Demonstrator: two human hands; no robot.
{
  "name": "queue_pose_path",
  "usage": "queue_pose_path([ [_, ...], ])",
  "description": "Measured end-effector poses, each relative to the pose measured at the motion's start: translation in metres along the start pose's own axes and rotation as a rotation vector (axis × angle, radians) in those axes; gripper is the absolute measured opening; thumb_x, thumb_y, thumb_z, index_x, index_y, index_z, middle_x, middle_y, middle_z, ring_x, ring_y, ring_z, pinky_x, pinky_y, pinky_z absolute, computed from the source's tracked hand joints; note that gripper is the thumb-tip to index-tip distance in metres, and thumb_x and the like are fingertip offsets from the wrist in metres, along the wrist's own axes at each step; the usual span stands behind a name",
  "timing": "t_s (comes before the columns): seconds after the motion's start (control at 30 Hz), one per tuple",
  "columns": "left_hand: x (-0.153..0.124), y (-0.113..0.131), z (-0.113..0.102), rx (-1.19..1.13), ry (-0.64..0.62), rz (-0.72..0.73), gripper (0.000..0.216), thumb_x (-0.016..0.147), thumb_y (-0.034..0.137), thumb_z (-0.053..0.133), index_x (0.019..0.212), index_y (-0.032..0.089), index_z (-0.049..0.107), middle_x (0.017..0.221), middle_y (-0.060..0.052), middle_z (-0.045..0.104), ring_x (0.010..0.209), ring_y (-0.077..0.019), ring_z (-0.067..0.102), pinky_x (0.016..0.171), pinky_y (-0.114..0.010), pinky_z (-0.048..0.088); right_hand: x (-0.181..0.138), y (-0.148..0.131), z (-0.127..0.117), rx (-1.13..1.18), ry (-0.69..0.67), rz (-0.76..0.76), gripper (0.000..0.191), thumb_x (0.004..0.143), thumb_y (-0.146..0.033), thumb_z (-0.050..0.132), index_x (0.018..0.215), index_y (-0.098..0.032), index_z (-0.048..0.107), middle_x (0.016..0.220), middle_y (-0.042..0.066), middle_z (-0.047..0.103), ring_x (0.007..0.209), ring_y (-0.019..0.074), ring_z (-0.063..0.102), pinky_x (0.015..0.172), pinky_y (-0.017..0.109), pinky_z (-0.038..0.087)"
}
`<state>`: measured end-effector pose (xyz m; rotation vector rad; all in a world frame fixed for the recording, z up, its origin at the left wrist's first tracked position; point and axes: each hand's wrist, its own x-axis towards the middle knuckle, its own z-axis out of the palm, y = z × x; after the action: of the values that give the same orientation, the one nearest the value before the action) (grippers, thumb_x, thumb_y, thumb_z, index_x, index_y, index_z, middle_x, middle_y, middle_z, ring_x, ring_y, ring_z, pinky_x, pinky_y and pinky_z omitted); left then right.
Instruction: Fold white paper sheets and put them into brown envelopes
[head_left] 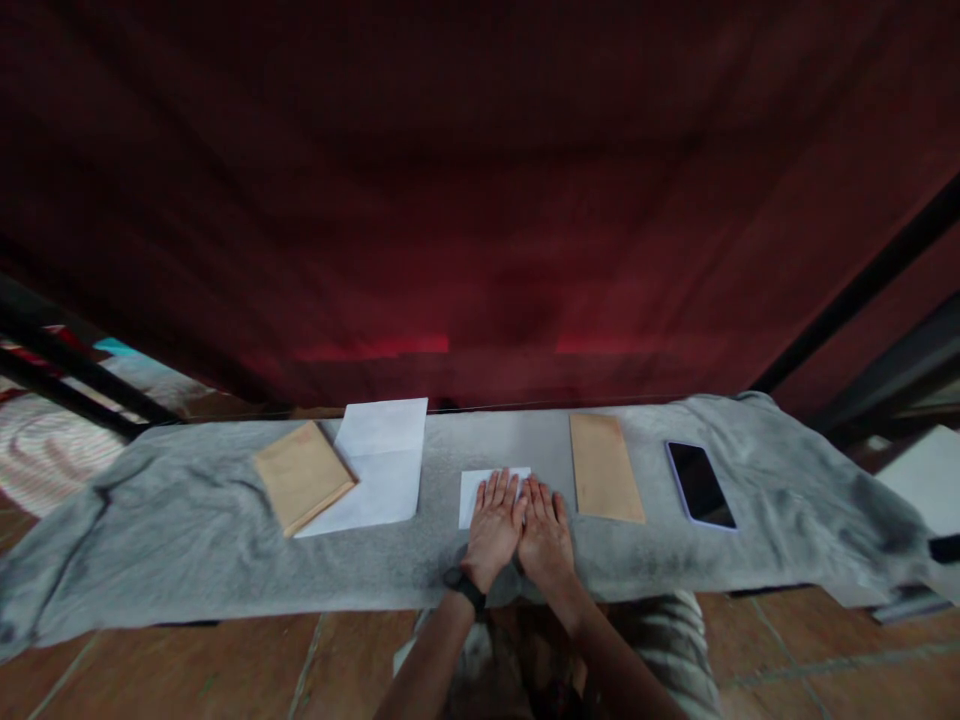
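Note:
A small white sheet of paper (468, 497), apparently folded, lies in the middle of the cloth-covered surface. My left hand (496, 515) rests flat on it with fingers stretched out, a dark band round the wrist. Close beside it, my right hand (544, 528) also lies flat, its fingertips near the paper's right edge. Both palms face down and hide much of the paper. To the right is a brown envelope (607, 468). Over on the left, a stack of brown envelopes (304, 474) overlaps larger white sheets (386, 462).
A grey cloth (202, 530) covers the long narrow surface. A phone with a purple edge (700, 484) lies at the right. Behind rises a dark red fabric (495, 220), with dark bars (862, 290) at the sides. Tiled floor (247, 665) shows below.

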<state>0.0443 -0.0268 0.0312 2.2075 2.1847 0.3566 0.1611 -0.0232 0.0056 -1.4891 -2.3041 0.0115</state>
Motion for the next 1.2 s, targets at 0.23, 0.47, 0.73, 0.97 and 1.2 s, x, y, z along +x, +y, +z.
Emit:
queue_pose_path([
  [0.23,-0.003,-0.006,0.005,-0.016,0.0,0.002,0.053,0.102,0.04,0.026,0.151,0.023,0.037,0.158,-0.004,0.038,0.149,-0.0182,0.026,0.124,-0.044,0.022,0.001,0.001,-0.001,-0.015,-0.002,-0.007,0.053,0.098,-0.019,0.031,0.149,-0.013,0.042,0.153,0.015,0.042,0.141,0.0287,0.039,0.116,0.053,0.024],
  [0.47,-0.011,-0.028,-0.005,0.055,0.038,0.015,0.053,0.102,0.042,0.029,0.151,0.021,0.037,0.159,-0.008,0.035,0.149,-0.0195,0.027,0.123,-0.044,0.022,-0.001,0.004,0.0,-0.033,0.007,-0.043,0.053,0.102,-0.028,0.028,0.15,-0.008,0.039,0.153,0.018,0.041,0.141,0.0298,0.039,0.116,0.054,0.025],
  [0.73,-0.012,-0.029,0.002,0.075,0.055,-0.015,0.057,0.101,0.047,0.033,0.152,0.021,0.036,0.16,-0.008,0.034,0.149,-0.0225,0.028,0.122,-0.046,0.022,-0.002,0.005,0.001,-0.046,0.0,-0.037,0.054,0.102,-0.03,0.03,0.152,-0.008,0.036,0.154,0.018,0.041,0.14,0.0299,0.039,0.117,0.052,0.023],
  [0.97,-0.013,-0.027,0.001,0.081,0.063,-0.111,0.062,0.1,0.047,0.032,0.152,0.014,0.035,0.158,-0.012,0.037,0.149,-0.0243,0.027,0.122,-0.047,0.023,0.0,0.002,-0.001,-0.044,-0.014,-0.009,0.053,0.102,-0.031,0.031,0.151,-0.009,0.038,0.154,0.016,0.041,0.14,0.0284,0.039,0.117,0.05,0.023],
  [1.2,-0.012,-0.027,-0.001,0.101,0.041,-0.104,0.061,0.1,0.045,0.032,0.152,0.013,0.035,0.159,-0.013,0.035,0.149,-0.0251,0.027,0.122,-0.047,0.023,0.011,-0.009,-0.005,-0.034,-0.046,0.092,0.053,0.103,-0.032,0.029,0.149,-0.01,0.041,0.154,0.015,0.042,0.142,0.0273,0.037,0.119,0.048,0.018],
])
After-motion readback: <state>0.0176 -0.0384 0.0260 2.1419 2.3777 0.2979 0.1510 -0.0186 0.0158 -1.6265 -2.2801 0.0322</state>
